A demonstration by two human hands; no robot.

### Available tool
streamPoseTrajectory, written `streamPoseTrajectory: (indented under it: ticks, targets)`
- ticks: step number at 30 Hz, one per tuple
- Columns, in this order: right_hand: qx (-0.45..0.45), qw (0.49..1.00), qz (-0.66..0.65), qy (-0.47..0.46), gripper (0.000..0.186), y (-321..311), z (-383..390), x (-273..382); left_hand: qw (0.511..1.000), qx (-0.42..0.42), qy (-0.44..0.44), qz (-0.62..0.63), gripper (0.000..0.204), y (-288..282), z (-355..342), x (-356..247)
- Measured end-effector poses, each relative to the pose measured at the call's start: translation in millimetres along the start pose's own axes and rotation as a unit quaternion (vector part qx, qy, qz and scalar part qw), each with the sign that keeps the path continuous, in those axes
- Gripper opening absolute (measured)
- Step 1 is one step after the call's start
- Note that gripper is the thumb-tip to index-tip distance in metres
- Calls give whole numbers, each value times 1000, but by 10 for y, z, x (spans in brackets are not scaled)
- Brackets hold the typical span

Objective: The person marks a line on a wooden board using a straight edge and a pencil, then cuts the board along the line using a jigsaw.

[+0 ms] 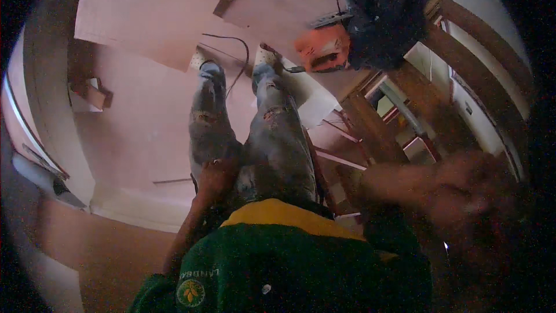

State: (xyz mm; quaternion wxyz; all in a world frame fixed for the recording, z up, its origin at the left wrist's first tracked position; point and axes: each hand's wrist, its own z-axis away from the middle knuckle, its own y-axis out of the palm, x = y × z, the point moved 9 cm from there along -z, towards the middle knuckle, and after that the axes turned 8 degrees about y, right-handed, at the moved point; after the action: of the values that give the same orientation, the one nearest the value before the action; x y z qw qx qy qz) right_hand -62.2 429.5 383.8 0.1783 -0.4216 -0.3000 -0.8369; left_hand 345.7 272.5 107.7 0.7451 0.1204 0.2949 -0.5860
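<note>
My left hand (219,177) rests against the upper thigh of my worn, torn jeans (275,165). It looks curled, with a ring on one finger, and whatever may be inside it is hidden. My right hand (472,194) is raised out to the right, dark and smeared by motion, so its fingers cannot be made out. Beyond my feet to the right, an orange jigsaw (324,48) lies on its side with its metal base plate facing away. A black bag or bundled cloth (387,20) touches it.
A dark cord (246,52) curves across the pale floor boards between my shoes. Wooden framing (425,90) with openings stands at right. On the left, a small open box (92,94) sits on the floor near a curved pale edge (136,208).
</note>
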Motion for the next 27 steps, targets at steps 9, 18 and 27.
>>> streamPoseTrajectory:
  ticks: [9, 18, 27]
  targets:
    - [-21, 1000, -18, -8, 18, -491, 575, 85, 995, -85, -7, 60, 40, -289, 59, -490]
    - [-67, 997, 4, 35, 18, -575, 907, 215, 980, -196, -7, 28, 32, 99, 9, -541]
    - [39, 994, -98, -21, 16, -849, 859, 27, 989, -113, -87, 37, 37, -5, -7, -652]
